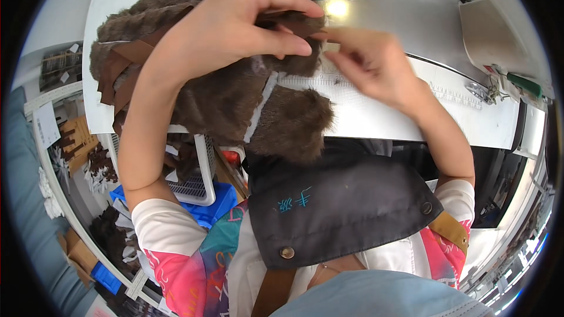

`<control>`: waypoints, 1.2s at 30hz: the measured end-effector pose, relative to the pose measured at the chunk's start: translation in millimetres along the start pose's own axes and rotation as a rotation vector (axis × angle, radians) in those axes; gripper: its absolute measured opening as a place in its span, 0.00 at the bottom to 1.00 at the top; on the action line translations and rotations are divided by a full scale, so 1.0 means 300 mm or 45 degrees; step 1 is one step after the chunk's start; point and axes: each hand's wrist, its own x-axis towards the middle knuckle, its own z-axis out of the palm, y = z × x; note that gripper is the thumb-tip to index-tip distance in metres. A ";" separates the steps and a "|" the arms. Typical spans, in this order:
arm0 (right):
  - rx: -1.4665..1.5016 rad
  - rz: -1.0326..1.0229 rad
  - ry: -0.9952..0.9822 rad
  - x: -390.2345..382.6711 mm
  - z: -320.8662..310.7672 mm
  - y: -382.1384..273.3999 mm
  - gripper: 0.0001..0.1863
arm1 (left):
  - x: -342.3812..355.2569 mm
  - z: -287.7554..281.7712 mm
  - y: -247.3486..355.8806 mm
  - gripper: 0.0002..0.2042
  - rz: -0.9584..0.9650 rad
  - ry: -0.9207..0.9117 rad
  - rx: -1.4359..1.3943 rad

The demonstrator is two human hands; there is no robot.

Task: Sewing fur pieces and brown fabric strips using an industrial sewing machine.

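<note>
A brown fur piece (217, 103) lies in folds over the white table's near edge, with brown smooth fabric (138, 51) along its left part. White tape strips (260, 107) run across the fur side. My left hand (226, 32) reaches over the fur, thumb and fingers closed round a raised edge of it where brown fabric shows. Close by on the right, my right hand (379, 64) is bent and blurred, its index finger at that same edge. Whether it grips the edge is unclear.
A metal machine plate (405, 17) with a lit spot is set beyond my hands. Ruler markings (458, 95) run along the white table (376, 120). A white plastic basket (202, 185) and a blue bin (226, 199) are below the table at left. Scissors-like metal tools (482, 91) lie far right.
</note>
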 end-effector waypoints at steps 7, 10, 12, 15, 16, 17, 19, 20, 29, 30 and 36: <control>0.531 0.256 0.338 0.022 -0.048 -0.004 0.21 | 0.065 0.024 -0.011 0.26 -0.231 -0.220 -0.103; 0.529 0.181 0.499 0.056 -0.030 -0.006 0.25 | 0.072 0.035 -0.027 0.27 -0.204 -0.221 -0.121; 0.363 0.239 0.395 0.060 -0.036 -0.016 0.18 | 0.069 0.043 -0.022 0.27 -0.169 -0.214 -0.128; 1.405 0.693 0.426 0.046 -0.006 0.000 0.06 | 0.048 0.031 0.002 0.20 -0.122 -0.089 -0.139; 1.407 0.694 0.426 0.038 -0.007 -0.001 0.06 | 0.031 0.013 -0.004 0.16 -0.168 -0.006 -0.131; 1.451 0.766 0.315 0.024 -0.009 0.002 0.07 | 0.022 0.003 -0.008 0.12 -0.214 0.076 -0.123; 1.494 0.838 0.205 0.009 0.000 0.001 0.07 | 0.022 0.057 -0.060 0.10 -0.050 0.227 -0.105; 1.508 0.810 0.225 0.005 0.007 -0.002 0.08 | 0.023 0.077 -0.076 0.10 0.117 0.379 -0.086; 2.189 0.874 0.151 0.001 0.010 0.027 0.07 | 0.017 0.086 -0.064 0.07 0.254 0.257 -0.140; 2.378 0.888 0.038 -0.001 0.012 0.029 0.07 | 0.013 0.088 -0.058 0.07 0.215 0.242 -0.231; 2.482 0.966 -0.295 -0.002 0.009 0.033 0.06 | 0.023 0.093 -0.052 0.07 0.315 0.174 -0.395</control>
